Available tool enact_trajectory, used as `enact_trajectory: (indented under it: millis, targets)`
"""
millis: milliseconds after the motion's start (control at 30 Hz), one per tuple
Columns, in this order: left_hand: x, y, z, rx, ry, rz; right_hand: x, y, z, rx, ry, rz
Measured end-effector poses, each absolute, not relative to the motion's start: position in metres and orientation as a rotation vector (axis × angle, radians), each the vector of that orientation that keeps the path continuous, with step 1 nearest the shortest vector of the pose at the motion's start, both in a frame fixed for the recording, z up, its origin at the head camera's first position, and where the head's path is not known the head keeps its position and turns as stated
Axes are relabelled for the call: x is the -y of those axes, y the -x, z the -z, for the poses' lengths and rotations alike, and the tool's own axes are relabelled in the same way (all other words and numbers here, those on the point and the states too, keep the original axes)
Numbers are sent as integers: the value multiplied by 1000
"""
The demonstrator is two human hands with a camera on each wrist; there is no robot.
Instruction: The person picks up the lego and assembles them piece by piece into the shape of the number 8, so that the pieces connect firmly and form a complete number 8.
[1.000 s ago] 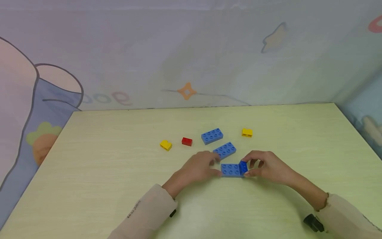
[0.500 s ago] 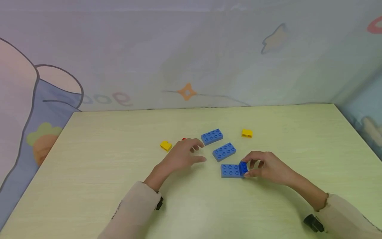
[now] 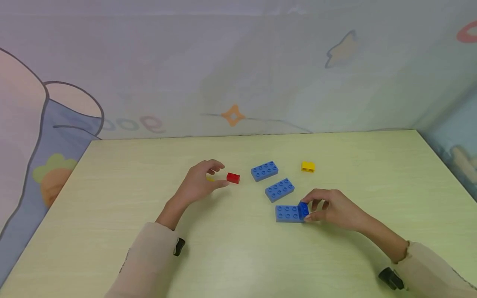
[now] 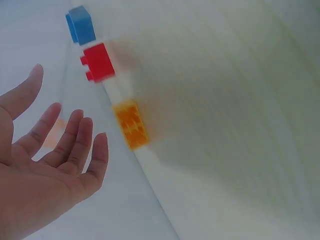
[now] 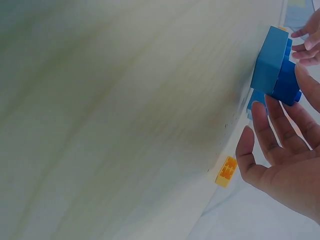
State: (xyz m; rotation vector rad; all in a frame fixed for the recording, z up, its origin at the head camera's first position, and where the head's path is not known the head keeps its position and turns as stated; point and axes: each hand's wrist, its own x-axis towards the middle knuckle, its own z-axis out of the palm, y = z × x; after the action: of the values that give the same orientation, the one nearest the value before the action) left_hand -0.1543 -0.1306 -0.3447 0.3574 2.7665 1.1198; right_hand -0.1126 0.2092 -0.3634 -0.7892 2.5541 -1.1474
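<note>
My right hand pinches a small dark blue brick between thumb and fingers. That brick sits on the right end of a light blue eight-stud brick, which the right wrist view shows from its side. Farther left, my left hand hovers with spread, relaxed fingers and holds nothing. Behind it a yellow brick is mostly hidden in the head view; the left wrist view shows this yellow brick apart from the fingers. A red brick lies just right of the left thumb.
Two more light blue bricks, one farther back and one nearer, lie at a slant mid-table. Another yellow brick is at the back right. A printed cloth hangs behind the table.
My left hand has let go of the light blue brick area and travelled left, past the red brick, to the left yellow brick. The right hand keeps its pinch in place.
</note>
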Motion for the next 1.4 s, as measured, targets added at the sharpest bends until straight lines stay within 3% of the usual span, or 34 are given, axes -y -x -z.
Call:
enact_trajectory:
  millis: [533, 1400]
  targets:
    - [163, 164, 349, -2749, -187, -1083, -208, 112, 360, -2525, 765, 1168]
    - [152, 168, 357, -2718, -208, -910, -208, 112, 359, -2512, 767, 1178]
